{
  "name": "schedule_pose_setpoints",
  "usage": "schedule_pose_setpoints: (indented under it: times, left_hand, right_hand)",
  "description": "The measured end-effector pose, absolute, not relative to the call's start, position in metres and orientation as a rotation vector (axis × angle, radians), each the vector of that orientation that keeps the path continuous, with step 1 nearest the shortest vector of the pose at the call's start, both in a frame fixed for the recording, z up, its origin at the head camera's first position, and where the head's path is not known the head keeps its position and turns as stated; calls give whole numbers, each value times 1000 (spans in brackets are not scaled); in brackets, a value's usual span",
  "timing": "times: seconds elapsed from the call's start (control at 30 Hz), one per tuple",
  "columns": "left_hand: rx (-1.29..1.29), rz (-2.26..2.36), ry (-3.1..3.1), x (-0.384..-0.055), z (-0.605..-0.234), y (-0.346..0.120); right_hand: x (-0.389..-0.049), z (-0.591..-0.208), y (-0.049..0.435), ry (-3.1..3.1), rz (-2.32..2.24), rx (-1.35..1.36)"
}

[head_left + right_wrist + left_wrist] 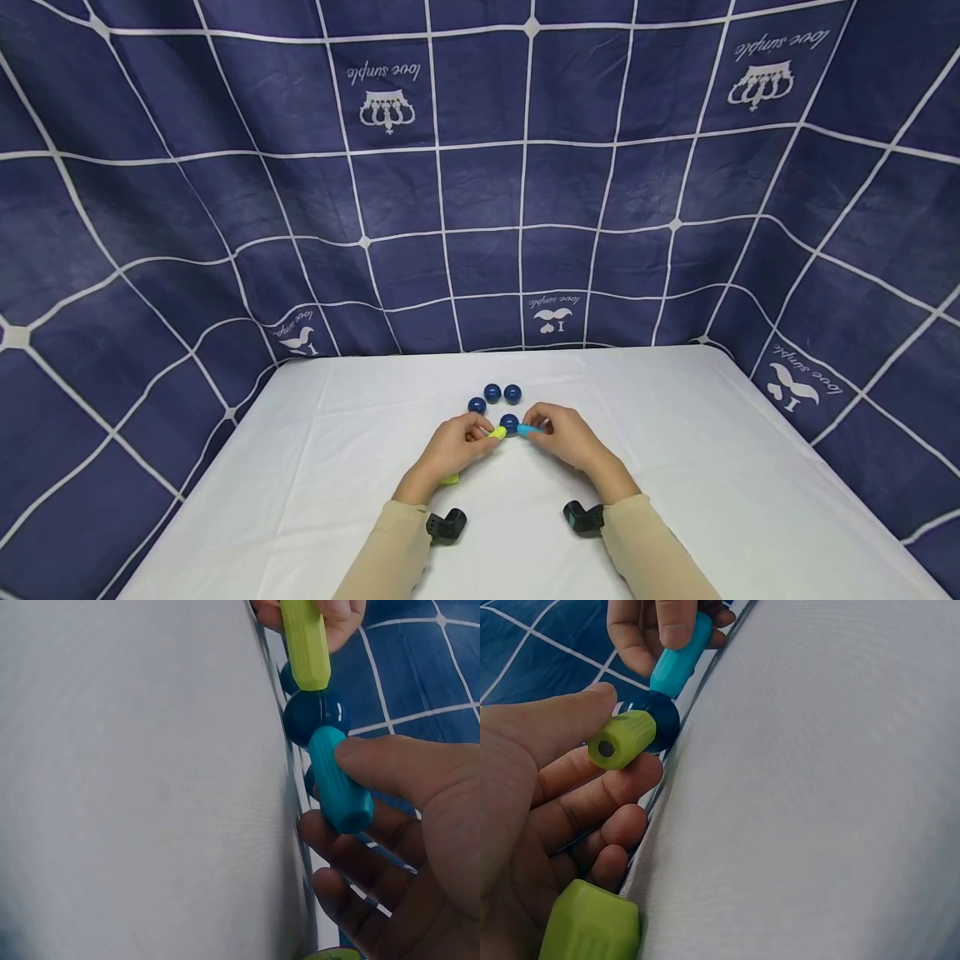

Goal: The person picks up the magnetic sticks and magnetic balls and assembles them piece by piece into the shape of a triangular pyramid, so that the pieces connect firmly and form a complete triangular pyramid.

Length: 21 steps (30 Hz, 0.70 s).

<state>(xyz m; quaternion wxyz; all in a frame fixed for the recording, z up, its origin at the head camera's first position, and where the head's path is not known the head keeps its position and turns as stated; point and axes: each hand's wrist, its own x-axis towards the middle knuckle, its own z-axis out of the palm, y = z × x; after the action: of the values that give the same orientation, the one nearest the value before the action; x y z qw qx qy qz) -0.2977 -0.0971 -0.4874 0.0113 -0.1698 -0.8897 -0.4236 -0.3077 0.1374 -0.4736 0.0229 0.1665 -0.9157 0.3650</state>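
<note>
Ball (509,424), one, dark blue, glossy; between the two hands, above or on the surface (757,500), cannot tell which; flanked by lime rod on one side and cyan rod on the other, both ends meeting the ball as seen in the wrist views.
Lime rod (634,735), one, faceted, dark disc in the free end; pinched between thumb and index finger of the left hand (453,446); remaining left fingers loosely bent, clear of the rod.
Cyan rod (334,780), one, ribbed; pinched between thumb and fingers of the right hand (566,433), inner end against the ball; lower right fingers loosely curled.
Far balls (492,392), three, dark blue; on the surface beyond the hands, two side by side, third set nearer and to the left, just beyond the left fingers.
Lime block (592,922), one, faceted; near the left wrist, partly hidden by the left arm in the head view.
Lime edge (335,955), one; at the bottom of the right wrist view, mostly cut off, kind not to be told.
Sleeves (390,550), two, beige; wrist cameras (447,525), two, black, one per wrist.
Curtain (480,192), navy, white grid, inverted crown, moustache and lettering prints; behind and beside the white-covered surface.
</note>
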Motion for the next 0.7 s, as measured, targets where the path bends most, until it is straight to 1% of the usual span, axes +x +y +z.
schedule_pose_setpoints:
  times: [0.37,0.7]
  left_hand:
    - [-531,-1329,-2819,-295,-485,-97]
    - [-517,-1360,-2733,-299,-487,-98]
  right_hand:
    - [-306,-473,133,-2824,1061,559]
    - [-304,-474,126,-2812,1049,612]
